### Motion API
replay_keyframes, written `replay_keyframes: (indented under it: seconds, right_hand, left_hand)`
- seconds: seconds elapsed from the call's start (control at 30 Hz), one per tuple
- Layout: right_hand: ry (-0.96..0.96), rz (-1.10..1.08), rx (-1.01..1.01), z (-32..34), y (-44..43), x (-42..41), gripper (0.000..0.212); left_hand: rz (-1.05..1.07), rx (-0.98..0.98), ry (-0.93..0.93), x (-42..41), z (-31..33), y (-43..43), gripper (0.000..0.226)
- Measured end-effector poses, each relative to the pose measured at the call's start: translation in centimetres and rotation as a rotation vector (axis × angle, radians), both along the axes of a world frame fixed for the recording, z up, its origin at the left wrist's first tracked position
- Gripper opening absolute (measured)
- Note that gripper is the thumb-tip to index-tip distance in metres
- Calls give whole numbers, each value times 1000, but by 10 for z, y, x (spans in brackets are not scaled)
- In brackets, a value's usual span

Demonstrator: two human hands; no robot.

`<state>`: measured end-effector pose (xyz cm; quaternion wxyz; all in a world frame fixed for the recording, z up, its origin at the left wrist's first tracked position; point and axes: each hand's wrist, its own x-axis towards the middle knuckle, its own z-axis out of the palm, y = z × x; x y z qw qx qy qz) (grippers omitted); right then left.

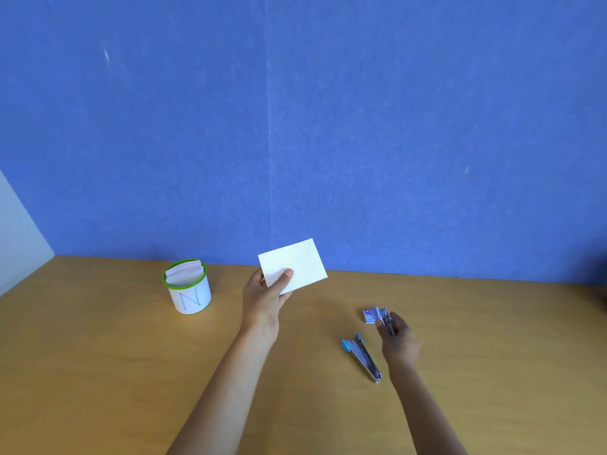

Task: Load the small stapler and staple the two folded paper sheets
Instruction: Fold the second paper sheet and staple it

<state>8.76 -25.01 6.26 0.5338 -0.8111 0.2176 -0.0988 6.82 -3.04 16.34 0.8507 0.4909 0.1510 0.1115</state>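
My left hand [266,295] holds a white folded paper sheet [295,262] above the wooden table, thumb on its front face. A small blue and silver stapler [361,357] lies on the table at the right, opened flat. Just right of the stapler, my right hand [399,339] pinches a strip of staples [389,321]. A small blue staple box [372,315] lies open beside the fingertips.
A white cup with a green rim [190,290], marked with a letter N, stands at the left and holds several folded papers. The wooden table [115,372] runs up to a blue wall [295,126].
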Motion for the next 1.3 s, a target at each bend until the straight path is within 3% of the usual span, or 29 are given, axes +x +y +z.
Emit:
replay_keyframes:
  seconds: [0.07,0.17,0.77,0.87,1.07,1.13,1.23,1.3]
  right_hand:
    - [-17,-25,-141,-10,-7,-2,10]
    - [3,-22,-289,-22,-12,-6,31]
    - [97,61,-537,-32,-11,-15,44]
    - [-47,8,-376,-10,0,-15,47]
    - [-330,167,229,69,43,-24,27]
    - [-444,210,272,89,57,-32,27]
    - [-787,174,-160,104,69,-42,32]
    - [-960,275,-492,103,74,-43,33]
  left_hand:
    - [5,9,6,0,-2,0,16]
    - [13,18,21,1,-5,1,15]
    - [27,111,-4,-3,-7,-1,12]
    - [22,159,-45,-7,-6,-4,10]
    - [-45,138,-76,-13,4,-13,9]
    - [-54,126,-66,-16,8,-16,12]
    - [-46,94,-66,-22,16,-19,8]
    - [-45,95,-100,-26,23,-21,9]
